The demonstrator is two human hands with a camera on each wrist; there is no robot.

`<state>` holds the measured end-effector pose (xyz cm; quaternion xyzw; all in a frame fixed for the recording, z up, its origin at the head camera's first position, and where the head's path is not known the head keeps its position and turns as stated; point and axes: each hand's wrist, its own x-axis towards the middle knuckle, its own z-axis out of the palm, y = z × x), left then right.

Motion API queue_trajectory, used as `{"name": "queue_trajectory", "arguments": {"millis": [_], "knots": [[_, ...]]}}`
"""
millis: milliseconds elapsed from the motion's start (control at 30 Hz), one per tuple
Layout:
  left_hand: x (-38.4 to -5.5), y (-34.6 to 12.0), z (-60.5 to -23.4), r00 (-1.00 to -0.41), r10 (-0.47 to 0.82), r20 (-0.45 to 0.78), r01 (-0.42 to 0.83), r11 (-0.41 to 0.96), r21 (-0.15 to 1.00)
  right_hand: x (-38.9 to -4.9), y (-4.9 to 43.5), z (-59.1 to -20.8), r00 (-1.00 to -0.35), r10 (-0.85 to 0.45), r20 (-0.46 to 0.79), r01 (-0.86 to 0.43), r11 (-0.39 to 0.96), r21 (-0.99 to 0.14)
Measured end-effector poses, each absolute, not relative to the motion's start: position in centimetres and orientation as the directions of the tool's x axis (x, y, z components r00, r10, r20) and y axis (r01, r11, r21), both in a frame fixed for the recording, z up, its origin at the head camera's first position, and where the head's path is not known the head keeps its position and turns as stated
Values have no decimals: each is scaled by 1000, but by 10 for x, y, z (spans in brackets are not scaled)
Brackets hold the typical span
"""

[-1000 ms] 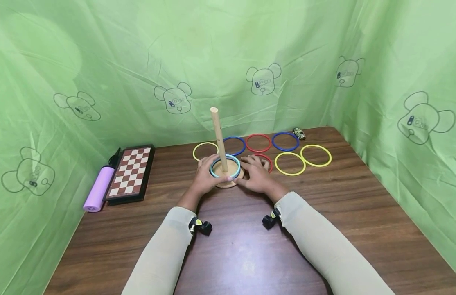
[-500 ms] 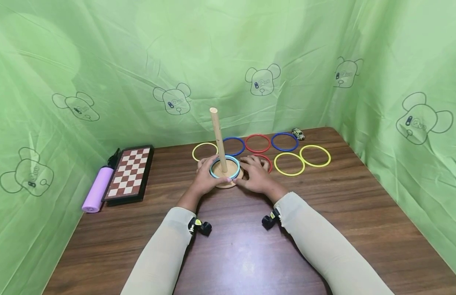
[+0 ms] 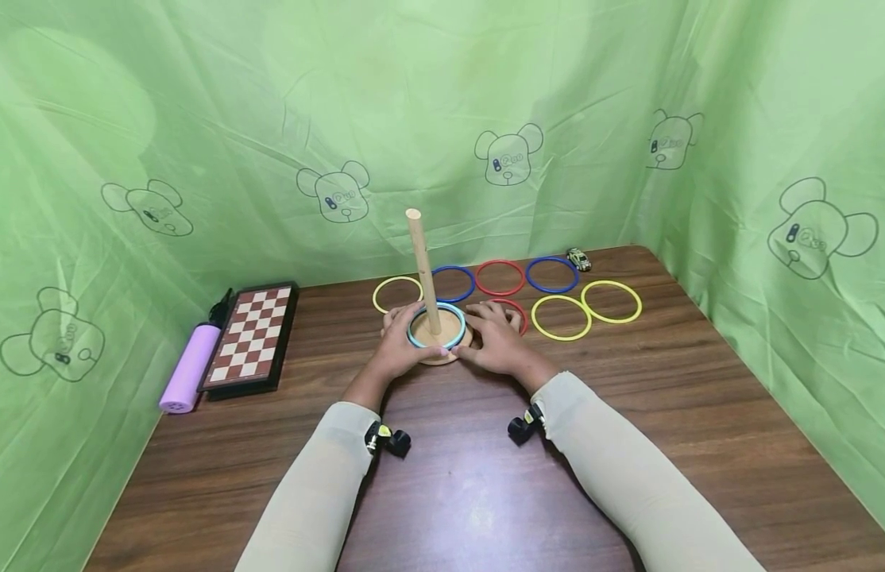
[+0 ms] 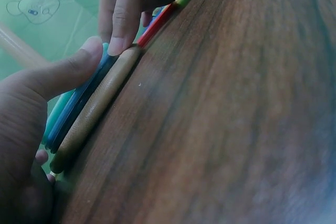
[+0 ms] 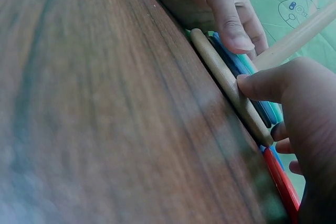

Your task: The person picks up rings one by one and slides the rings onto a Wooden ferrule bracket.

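Observation:
A wooden peg (image 3: 423,270) rises from a round wooden base (image 3: 446,324) in the head view. Around the peg, low over the base, lie a turquoise ring (image 4: 56,113) and dark blue rings (image 4: 79,103) in a stack. My left hand (image 3: 402,338) grips the stack from the left, its thumb across the near edge. From the other side my right hand (image 3: 498,338) holds the stack, its thumb (image 5: 260,85) close against the rings and the base's rim. Most of the far fingers are hidden in the wrist views.
Behind the stand lie a pale yellow ring (image 3: 375,295), blue and red rings (image 3: 476,278), and more yellow rings (image 3: 591,318) to the right. A toy car (image 3: 579,259) stands at the back. A chessboard (image 3: 253,334) and a purple cylinder (image 3: 191,369) lie left.
The turquoise ring sits very slightly lower around the peg than a second ago. Both hands stay at the stand in nearly the same pose.

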<state>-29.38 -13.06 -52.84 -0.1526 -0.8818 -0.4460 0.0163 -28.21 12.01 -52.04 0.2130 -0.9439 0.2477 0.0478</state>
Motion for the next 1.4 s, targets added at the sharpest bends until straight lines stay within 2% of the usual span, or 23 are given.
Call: {"name": "queue_trajectory", "arguments": {"millis": [700, 1067, 1400], "knots": [[-294, -138, -525, -932, 290, 216, 348, 557, 754, -281, 122, -521, -907, -374, 193, -420, 790, -446], [-306, -177, -529, -943, 163, 291, 327, 615, 718, -282, 119, -522, -906, -376, 195, -423, 780, -462], [-315, -183, -531, -957, -19, 288, 199, 679, 706, -281, 120, -520, -906, -376, 194, -422, 775, -470]]}}
